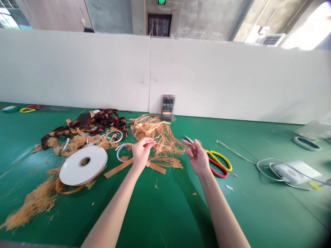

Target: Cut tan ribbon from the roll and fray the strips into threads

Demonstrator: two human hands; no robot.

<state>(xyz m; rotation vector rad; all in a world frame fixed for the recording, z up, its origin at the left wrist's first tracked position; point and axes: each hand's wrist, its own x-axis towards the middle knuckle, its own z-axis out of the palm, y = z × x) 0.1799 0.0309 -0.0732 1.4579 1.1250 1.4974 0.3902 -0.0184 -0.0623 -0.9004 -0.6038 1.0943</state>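
Observation:
My left hand [141, 151] is raised over the green table, fingers pinched on a thin tan strand at the edge of a pile of tan raffia strands [157, 136]. My right hand [198, 155] hovers to the right of that pile, fingers loosely curled and partly apart, holding nothing that I can make out. Just behind my right hand lie scissors with yellow and red handles [218, 162]. Flat tan strips [155, 167] lie under my left hand.
A large white tape roll [82, 165] lies at the left, with dark brown ribbon [98, 122] and shredded tan fibre [33, 201] around it. A white device with cables [292, 172] sits at the right. A white partition [207, 75] bounds the table's far side.

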